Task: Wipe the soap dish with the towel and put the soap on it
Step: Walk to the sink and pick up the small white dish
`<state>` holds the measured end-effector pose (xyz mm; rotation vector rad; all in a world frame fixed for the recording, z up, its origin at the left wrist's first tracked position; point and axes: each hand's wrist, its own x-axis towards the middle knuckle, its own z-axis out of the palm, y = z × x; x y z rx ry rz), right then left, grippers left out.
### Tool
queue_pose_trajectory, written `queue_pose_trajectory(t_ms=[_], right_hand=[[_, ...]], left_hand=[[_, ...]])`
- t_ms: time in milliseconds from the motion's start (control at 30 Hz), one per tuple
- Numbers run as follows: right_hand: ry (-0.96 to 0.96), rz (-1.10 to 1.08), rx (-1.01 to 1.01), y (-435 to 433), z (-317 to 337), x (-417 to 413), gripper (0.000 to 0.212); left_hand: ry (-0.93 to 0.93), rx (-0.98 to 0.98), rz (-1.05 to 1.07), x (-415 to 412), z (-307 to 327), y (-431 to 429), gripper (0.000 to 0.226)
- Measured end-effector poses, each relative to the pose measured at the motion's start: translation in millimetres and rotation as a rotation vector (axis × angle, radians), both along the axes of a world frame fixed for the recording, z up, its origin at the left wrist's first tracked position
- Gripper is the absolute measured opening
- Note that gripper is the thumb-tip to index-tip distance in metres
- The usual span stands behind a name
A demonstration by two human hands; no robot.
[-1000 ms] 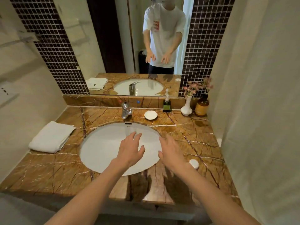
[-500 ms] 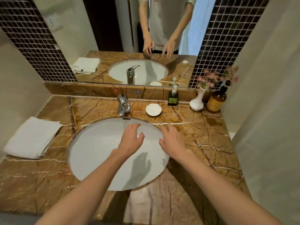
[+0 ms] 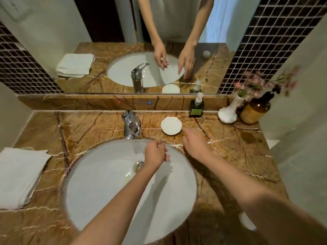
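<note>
A white shell-shaped soap dish [image 3: 171, 125] sits on the marble counter behind the basin, right of the tap. My right hand [image 3: 198, 145] reaches toward it, fingers apart and empty, fingertips just short of its near rim. My left hand [image 3: 155, 154] hovers over the basin with fingers loosely curled, holding nothing. A folded white towel [image 3: 19, 175] lies on the counter at the far left. The white soap bar [image 3: 246, 222] lies on the counter at the near right, partly hidden under my right forearm.
A chrome tap [image 3: 131, 126] stands behind the white basin [image 3: 106, 183]. A green pump bottle [image 3: 196, 107], a white vase with pink flowers [image 3: 228, 114] and an amber bottle [image 3: 254, 111] line the back right. A mirror is behind and a curtain at right.
The view has tilted down and moved closer. My right hand has moved forward from over the basin toward the soap dish. My left hand has curled its fingers.
</note>
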<state>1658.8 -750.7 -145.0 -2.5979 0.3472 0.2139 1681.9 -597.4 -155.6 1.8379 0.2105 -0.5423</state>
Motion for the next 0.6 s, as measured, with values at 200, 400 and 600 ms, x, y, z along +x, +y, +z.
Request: queue_pose_trajectory(t_ms=[200,400,600], right_hand=[[-0.028,0.079,0.001,-27.1,-22.5,70.5,0.034],[-0.025,0.089,-0.014,-30.8,-42.2,109.5,0.034],[0.017,0.071,0.002,-31.7,-52.6,126.2,0.027]], left_hand=[[0.131,-0.111,0.201,15.5,-37.1,-35.1,0.021],[0.207,-0.156,0.383,40.3,-57.5,-57.9,0.019],[0.281,-0.201,0.48,52.4,-69.0,-62.5,0.022]])
